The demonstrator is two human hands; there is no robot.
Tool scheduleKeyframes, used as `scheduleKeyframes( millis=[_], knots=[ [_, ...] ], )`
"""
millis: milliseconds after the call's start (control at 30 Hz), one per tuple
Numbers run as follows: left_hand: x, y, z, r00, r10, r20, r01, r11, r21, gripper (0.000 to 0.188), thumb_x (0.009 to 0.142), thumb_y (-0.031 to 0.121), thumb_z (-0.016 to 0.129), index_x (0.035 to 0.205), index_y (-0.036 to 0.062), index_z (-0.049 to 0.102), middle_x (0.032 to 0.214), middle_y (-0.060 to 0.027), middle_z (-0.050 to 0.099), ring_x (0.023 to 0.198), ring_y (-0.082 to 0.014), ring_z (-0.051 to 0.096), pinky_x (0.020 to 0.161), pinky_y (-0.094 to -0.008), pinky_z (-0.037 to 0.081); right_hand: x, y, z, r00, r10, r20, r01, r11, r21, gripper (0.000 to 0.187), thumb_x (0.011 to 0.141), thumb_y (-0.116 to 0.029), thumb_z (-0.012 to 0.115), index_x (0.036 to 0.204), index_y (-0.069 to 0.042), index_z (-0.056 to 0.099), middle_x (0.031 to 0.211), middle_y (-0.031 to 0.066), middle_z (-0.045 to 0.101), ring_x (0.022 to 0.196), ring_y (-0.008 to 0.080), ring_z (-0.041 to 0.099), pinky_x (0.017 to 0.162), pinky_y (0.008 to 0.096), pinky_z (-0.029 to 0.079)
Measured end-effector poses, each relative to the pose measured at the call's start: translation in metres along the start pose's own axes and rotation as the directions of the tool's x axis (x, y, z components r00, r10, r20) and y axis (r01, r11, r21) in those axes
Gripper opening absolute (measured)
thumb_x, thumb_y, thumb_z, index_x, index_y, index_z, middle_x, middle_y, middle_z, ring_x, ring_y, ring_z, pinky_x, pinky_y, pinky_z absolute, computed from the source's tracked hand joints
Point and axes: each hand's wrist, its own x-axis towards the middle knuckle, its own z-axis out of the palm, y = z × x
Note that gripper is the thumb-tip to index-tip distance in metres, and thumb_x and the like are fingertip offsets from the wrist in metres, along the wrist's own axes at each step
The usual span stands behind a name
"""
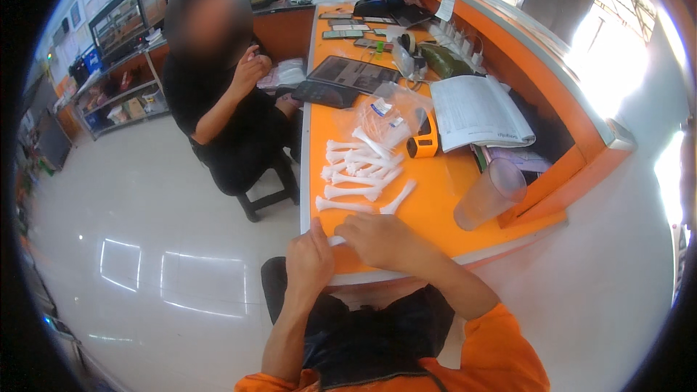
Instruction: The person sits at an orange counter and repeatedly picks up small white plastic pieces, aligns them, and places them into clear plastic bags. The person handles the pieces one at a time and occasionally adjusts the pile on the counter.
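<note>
A head-worn fisheye looks down from close by the near end of the worktop (438, 199). It faces toward the worktop's far end.

Bare left forearm (288, 327) rises steeply from the lower edge of my view, leaning slightly right. The wrist is nearly straight; the left hand (310, 255) points away from my body, thumb and fingers drawn together. Bare right forearm (454, 279) slants inward and lies flatter, its elbow bent just beyond the cuff of my orange right sleeve (501, 352). The right hand (381, 239) shows me its back, fingers curled leftward and down. Both hands lie side by side in front of my torso, each closed in a grip; I cannot tell whether their fingertips touch.
</note>
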Motion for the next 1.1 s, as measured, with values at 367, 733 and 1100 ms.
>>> scheduleKeyframes(
  millis=[367, 733, 1100],
  knots=[
    [-0.001, -0.003, -0.008, 0.996, -0.063, 0.059, 0.065, 0.997, -0.03, 0.05, 0.101, 0.022, 0.037, 0.065, -0.0046, 0.059, 0.06, -0.0266, 0.057, 0.053, -0.045, 0.056, 0.048, -0.05, 0.044, 0.189, 0.262, -0.156, 0.616, 0.766, -0.185, -0.655, 0.628, 0.42, 0.043, 0.087, -0.035, 0.062, 0.099, 0.007, 0.067, 0.082, 0.0162, 0.068, 0.074, 0.0233, 0.068, 0.065, 0.036, 0.054],
    [0.007, -0.004, -0.012, 0.979, -0.129, 0.155, 0.147, 0.983, -0.109, 0.048, 0.101, 0.022, 0.036, 0.064, -0.0017, 0.056, 0.061, -0.0262, 0.056, 0.058, -0.0464, 0.057, 0.051, -0.0495, 0.043, 0.129, 0.464, -0.069, 0.158, 0.987, -0.044, -0.729, 0.146, 0.669, 0.04, 0.089, -0.033, 0.061, 0.118, -0.006, 0.06, 0.119, 0.0141, 0.058, 0.106, 0.0307, 0.056, 0.077, 0.0463, 0.051],
    [0.008, -0.003, -0.008, 0.998, -0.068, -0.006, 0.066, 0.98, -0.188, 0.043, 0.1, 0.014, 0.041, 0.061, 0.0007, 0.053, 0.055, -0.0233, 0.053, 0.049, -0.0426, 0.053, 0.044, -0.0484, 0.038, 0.155, 0.47, -0.074, 0.139, 0.981, 0.137, -0.589, -0.029, 0.807, 0.033, 0.086, -0.021, 0.061, 0.116, -0.009, 0.057, 0.122, 0.015, 0.05, 0.113, 0.0325, 0.047, 0.097, 0.0591, 0.038]
  ],
)
